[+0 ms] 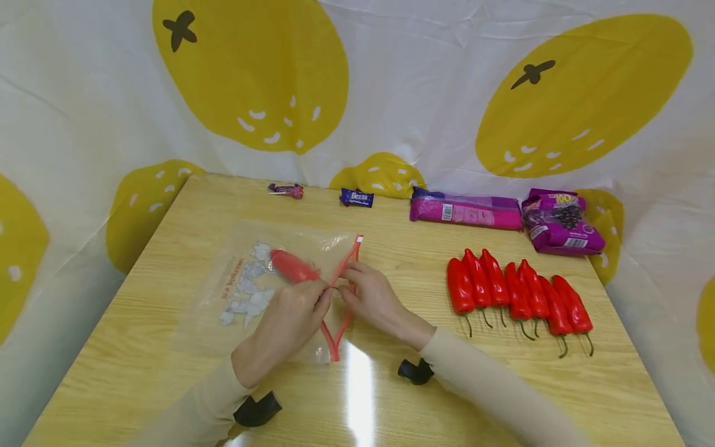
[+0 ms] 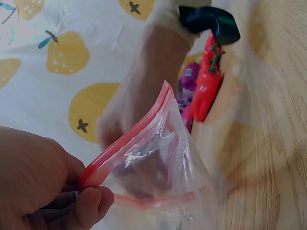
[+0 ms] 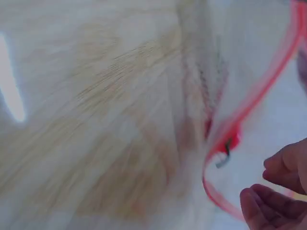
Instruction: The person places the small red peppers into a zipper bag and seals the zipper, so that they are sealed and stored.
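A clear zip bag (image 1: 212, 323) with a red zip edge and printed grey figures lies on the table, its mouth spread toward the right. Inside it is a red pepper (image 1: 293, 267), seen through the plastic. My left hand (image 1: 293, 316) pinches the red zip edge (image 2: 129, 136) between thumb and fingers. At the bag's mouth is my right hand (image 1: 371, 295); in the right wrist view its thumb and fingers (image 3: 283, 163) are bent but apart, with nothing between them. A green stem (image 3: 225, 154) and a bit of red pepper show beyond the zip edge there.
Several red peppers (image 1: 519, 292) lie in a row on the right of the table. Along the back are a lollipop (image 1: 287, 190), a blue-wrapped candy (image 1: 357, 198), a long pink-purple packet (image 1: 466, 211) and a purple pack (image 1: 561, 223). A patterned cloth hangs behind.
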The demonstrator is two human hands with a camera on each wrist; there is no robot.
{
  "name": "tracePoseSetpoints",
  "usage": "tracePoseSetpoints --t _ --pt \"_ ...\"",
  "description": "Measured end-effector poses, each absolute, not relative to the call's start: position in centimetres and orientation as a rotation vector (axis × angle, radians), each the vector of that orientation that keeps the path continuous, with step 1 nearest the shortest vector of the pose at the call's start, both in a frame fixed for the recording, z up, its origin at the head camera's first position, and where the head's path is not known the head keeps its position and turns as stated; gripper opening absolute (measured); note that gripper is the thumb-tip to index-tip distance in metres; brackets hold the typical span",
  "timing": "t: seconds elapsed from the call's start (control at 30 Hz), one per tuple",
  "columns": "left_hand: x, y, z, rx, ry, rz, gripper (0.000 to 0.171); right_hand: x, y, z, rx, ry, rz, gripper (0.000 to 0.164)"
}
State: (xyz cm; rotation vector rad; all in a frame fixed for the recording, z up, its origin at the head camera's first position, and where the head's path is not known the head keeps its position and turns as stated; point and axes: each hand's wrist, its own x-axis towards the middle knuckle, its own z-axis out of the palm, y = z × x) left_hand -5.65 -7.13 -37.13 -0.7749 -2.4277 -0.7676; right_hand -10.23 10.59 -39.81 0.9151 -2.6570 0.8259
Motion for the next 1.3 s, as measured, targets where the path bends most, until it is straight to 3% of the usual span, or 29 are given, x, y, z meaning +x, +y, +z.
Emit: tracePoseSetpoints --t 0.2,0.43,0.7,1.03,1.2,1.3 --pt "-5.7 -7.3 -37.0 -0.758 -2.447 -0.809 0.006 -8.1 18.9 -38.4 0.677 -2.552 0.343 0.020" --pt "-5.8 -7.3 -36.9 -0.739 -2.479 -0.809 0.005 -6.6 26.2 -40.5 0.341 -2.670 0.019 0.032" --pt "-5.7 -7.2 -36.8 -0.738 -2.489 -0.821 0.003 -6.3 26.4 -41.1 0.255 -2.788 -0.094 0.039" --pt "-5.6 -7.1 -36.9 -0.736 -2.499 -0.828 0.003 -6.3 26.4 -41.0 0.179 -2.886 -0.058 0.029" --pt "-5.7 -7.1 -36.9 -0.735 -2.488 -0.823 0.003 -6.0 26.1 -40.6 0.257 -2.942 0.030 0.040" --pt "-5.7 -7.2 -36.9 -0.736 -2.485 -0.820 0.003 -5.8 25.2 -39.4 0.354 -2.940 0.238 0.038"
